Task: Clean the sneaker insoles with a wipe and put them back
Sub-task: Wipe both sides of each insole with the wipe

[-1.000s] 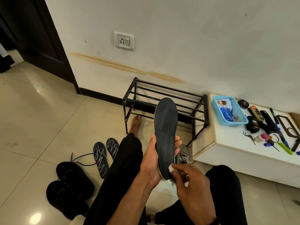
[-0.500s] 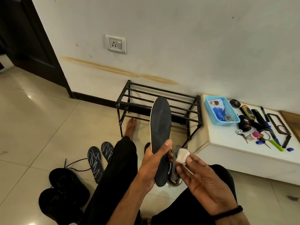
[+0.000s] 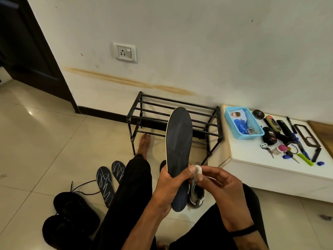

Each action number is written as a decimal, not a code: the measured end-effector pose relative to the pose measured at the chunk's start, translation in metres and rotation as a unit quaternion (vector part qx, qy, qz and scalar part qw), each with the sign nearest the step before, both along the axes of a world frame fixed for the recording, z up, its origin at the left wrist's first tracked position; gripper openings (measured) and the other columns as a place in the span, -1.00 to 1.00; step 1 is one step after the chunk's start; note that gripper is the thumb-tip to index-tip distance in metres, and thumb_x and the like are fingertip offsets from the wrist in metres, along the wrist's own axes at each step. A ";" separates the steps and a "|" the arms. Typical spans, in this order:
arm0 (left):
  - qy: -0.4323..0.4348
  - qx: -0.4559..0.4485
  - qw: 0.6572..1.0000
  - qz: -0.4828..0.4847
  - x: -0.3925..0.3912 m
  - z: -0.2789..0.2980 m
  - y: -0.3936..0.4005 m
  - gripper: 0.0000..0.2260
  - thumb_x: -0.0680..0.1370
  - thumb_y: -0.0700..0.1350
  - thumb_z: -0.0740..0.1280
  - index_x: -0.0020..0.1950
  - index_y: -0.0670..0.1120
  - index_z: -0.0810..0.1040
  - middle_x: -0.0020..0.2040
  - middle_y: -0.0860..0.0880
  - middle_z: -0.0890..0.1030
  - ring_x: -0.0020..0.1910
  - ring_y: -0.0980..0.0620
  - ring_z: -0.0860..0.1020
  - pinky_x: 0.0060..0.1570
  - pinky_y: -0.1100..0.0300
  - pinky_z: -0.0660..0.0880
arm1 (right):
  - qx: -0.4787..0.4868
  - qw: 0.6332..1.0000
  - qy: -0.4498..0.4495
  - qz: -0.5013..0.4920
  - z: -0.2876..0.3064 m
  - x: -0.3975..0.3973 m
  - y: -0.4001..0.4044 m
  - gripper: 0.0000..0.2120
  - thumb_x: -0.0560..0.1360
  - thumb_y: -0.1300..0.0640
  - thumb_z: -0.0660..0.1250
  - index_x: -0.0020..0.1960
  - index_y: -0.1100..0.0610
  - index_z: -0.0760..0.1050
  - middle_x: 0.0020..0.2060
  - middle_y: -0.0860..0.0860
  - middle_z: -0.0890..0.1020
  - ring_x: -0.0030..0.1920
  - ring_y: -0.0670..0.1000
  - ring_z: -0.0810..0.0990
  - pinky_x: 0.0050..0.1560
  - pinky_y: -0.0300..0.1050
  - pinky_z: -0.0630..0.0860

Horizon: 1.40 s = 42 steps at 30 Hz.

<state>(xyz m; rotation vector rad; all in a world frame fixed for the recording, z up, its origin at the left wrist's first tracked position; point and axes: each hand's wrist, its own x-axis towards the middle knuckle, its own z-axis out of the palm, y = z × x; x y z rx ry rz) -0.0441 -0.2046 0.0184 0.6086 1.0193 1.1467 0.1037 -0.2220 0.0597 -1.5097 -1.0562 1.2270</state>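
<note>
My left hand [image 3: 168,188] grips a long dark insole [image 3: 178,141] near its heel and holds it upright in front of me. My right hand [image 3: 223,188] pinches a small folded white wipe [image 3: 197,170] just beside the insole's right edge, next to my left thumb. A grey sneaker [image 3: 196,193] stands on the floor behind the insole, mostly hidden by it and my hands. Two dark insoles with white scribble patterns [image 3: 105,184] lie on the floor to the left, beside a pair of black sneakers [image 3: 72,219].
A black metal shoe rack [image 3: 173,114] stands against the wall ahead. To the right a low white platform [image 3: 270,165] carries a blue basket [image 3: 242,123], polish tins, keys and tools. My legs in black trousers stretch forward on the tiled floor.
My right hand with the wipe came off the insole's lower end and now holds the wipe beside its right edge. The insole stays upright in my left hand.
</note>
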 end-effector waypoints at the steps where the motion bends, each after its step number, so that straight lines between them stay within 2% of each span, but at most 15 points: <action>1: 0.000 -0.003 1.000 -0.001 0.001 0.000 0.000 -0.60 0.34 -0.02 0.57 0.12 -0.09 0.62 -0.07 -0.06 0.74 -0.05 0.00 0.72 0.01 0.09 0.66 | 0.020 0.999 -0.036 0.012 0.000 -0.001 -0.001 -0.78 0.43 0.24 0.51 0.07 0.11 0.68 -0.06 -0.03 0.75 0.00 -0.04 0.72 0.03 -0.21 0.63; 4: 0.001 -0.012 1.000 -0.001 0.001 0.001 -0.001 -0.59 0.33 -0.02 0.57 0.12 -0.09 0.62 -0.07 -0.06 0.75 -0.04 0.01 0.72 -0.03 0.15 0.64 | 0.044 0.993 -0.106 0.032 0.001 -0.002 -0.002 -0.76 0.39 0.21 0.54 0.04 0.04 0.68 -0.11 -0.15 0.74 -0.05 -0.14 0.71 -0.08 -0.39 0.57; 6: -0.004 -0.023 1.000 -0.002 0.001 0.001 -0.001 -0.58 0.34 -0.03 0.57 0.14 -0.12 0.62 -0.06 -0.07 0.75 -0.03 0.01 0.73 -0.04 0.17 0.64 | 0.047 0.991 -0.118 0.045 0.002 -0.003 -0.002 -0.76 0.38 0.22 0.55 0.02 0.03 0.67 -0.15 -0.19 0.73 -0.09 -0.17 0.71 -0.14 -0.43 0.55; 9: -0.004 -0.049 0.999 -0.001 0.001 -0.001 0.000 -0.65 0.42 -0.11 0.57 0.17 -0.12 0.61 -0.04 -0.07 0.75 0.00 0.00 0.73 -0.03 0.16 0.65 | 0.052 0.984 -0.158 0.065 0.002 -0.003 0.000 -0.74 0.36 0.18 0.58 0.01 0.00 0.66 -0.16 -0.19 0.72 -0.12 -0.16 0.71 -0.12 -0.35 0.61; 13: -0.012 -0.077 0.997 -0.012 0.001 -0.004 0.001 -0.70 0.48 -0.18 0.55 0.19 -0.17 0.62 0.01 -0.16 0.74 0.02 -0.06 0.72 0.00 0.10 0.65 | 0.059 0.978 -0.193 0.054 -0.002 -0.001 0.004 -0.71 0.33 0.07 0.60 0.02 -0.04 0.65 -0.16 -0.17 0.71 -0.11 -0.14 0.70 -0.08 -0.28 0.63; 16: -0.019 -0.101 0.995 -0.002 -0.001 -0.007 0.002 -0.59 0.43 -0.14 0.59 0.23 -0.15 0.61 0.03 -0.14 0.74 0.06 -0.08 0.71 -0.03 0.11 0.64 | 0.050 0.983 -0.167 0.060 0.000 0.001 0.005 -0.77 0.37 0.08 0.55 0.02 -0.02 0.67 -0.16 -0.18 0.73 -0.10 -0.14 0.71 0.01 -0.23 0.65; 18: -0.025 -0.117 0.993 0.003 -0.001 -0.008 0.003 -0.53 0.38 -0.10 0.62 0.25 -0.13 0.61 0.04 -0.10 0.74 0.10 -0.10 0.69 0.00 0.08 0.64 | 0.038 0.988 -0.136 0.062 0.000 0.004 0.005 -0.81 0.42 0.10 0.52 0.03 0.02 0.69 -0.14 -0.11 0.74 -0.07 -0.08 0.73 0.07 -0.11 0.65; 22: -0.032 -0.121 0.992 -0.008 -0.001 -0.006 0.002 -0.60 0.41 -0.13 0.60 0.21 -0.16 0.63 0.00 -0.14 0.75 0.04 -0.11 0.71 0.00 0.07 0.65 | 0.027 0.990 -0.121 0.065 0.000 0.005 0.003 -0.86 0.48 0.10 0.48 0.04 0.02 0.69 -0.13 -0.05 0.75 -0.04 -0.03 0.73 0.15 0.07 0.63; 26: -0.055 -0.110 0.992 -0.021 -0.002 -0.001 0.001 -0.70 0.45 -0.17 0.57 0.14 -0.19 0.64 -0.10 -0.16 0.73 -0.16 -0.05 0.68 -0.08 0.10 0.65 | 0.027 0.986 -0.151 0.064 0.000 0.005 0.003 -0.85 0.47 0.05 0.47 0.04 -0.03 0.68 -0.12 -0.13 0.74 -0.03 -0.10 0.72 0.14 0.02 0.64; 30: -0.043 -0.115 0.992 -0.011 -0.001 -0.001 0.001 -0.63 0.39 -0.13 0.60 0.15 -0.11 0.63 -0.06 -0.07 0.76 -0.05 -0.01 0.72 -0.06 0.13 0.66 | 0.023 0.978 -0.190 0.080 0.001 0.004 0.004 -0.75 0.36 0.01 0.55 0.03 -0.05 0.67 -0.13 -0.20 0.73 -0.07 -0.15 0.70 0.05 -0.18 0.64; 33: -0.036 -0.114 0.993 -0.018 -0.001 -0.002 0.001 -0.64 0.41 -0.16 0.59 0.16 -0.14 0.61 -0.08 -0.11 0.75 -0.06 -0.06 0.72 -0.03 0.08 0.67 | 0.027 0.976 -0.206 0.064 -0.002 0.003 0.004 -0.78 0.36 0.01 0.56 -0.01 -0.06 0.67 -0.16 -0.20 0.72 -0.10 -0.15 0.70 0.01 -0.21 0.64; 35: -0.042 -0.113 0.992 -0.020 -0.001 -0.004 0.000 -0.63 0.42 -0.17 0.60 0.18 -0.18 0.62 -0.07 -0.18 0.74 -0.09 -0.11 0.70 0.02 0.02 0.66 | 0.029 0.980 -0.187 0.057 -0.004 0.004 0.005 -0.84 0.40 0.01 0.52 -0.03 -0.06 0.68 -0.18 -0.18 0.73 -0.10 -0.14 0.71 0.02 -0.20 0.63; 38: -0.064 -0.122 0.990 -0.022 -0.003 -0.008 0.002 -0.54 0.38 -0.13 0.64 0.22 -0.20 0.63 -0.02 -0.23 0.72 -0.12 -0.11 0.66 0.08 -0.06 0.63 | 0.003 0.992 -0.124 0.025 -0.007 0.006 0.006 -0.86 0.44 0.04 0.48 0.00 -0.02 0.69 -0.14 -0.11 0.74 -0.04 -0.04 0.72 0.06 -0.05 0.65; 40: -0.085 -0.130 0.988 -0.019 -0.004 -0.009 0.003 -0.63 0.43 -0.20 0.59 0.20 -0.23 0.63 -0.10 -0.24 0.69 -0.24 -0.07 0.62 -0.05 0.01 0.62 | -0.046 0.998 -0.033 -0.033 -0.009 0.012 0.010 -0.85 0.47 0.11 0.46 0.04 0.07 0.67 -0.08 -0.02 0.75 0.01 0.06 0.73 0.07 0.05 0.65; 42: -0.085 -0.129 0.988 -0.026 -0.003 -0.007 0.003 -0.69 0.47 -0.24 0.55 0.17 -0.26 0.63 -0.16 -0.24 0.67 -0.30 -0.04 0.60 -0.14 0.07 0.62 | -0.105 0.986 0.102 -0.082 -0.007 0.015 0.015 -0.79 0.49 0.18 0.42 0.11 0.20 0.63 0.00 0.12 0.73 0.06 0.18 0.71 0.12 0.12 0.62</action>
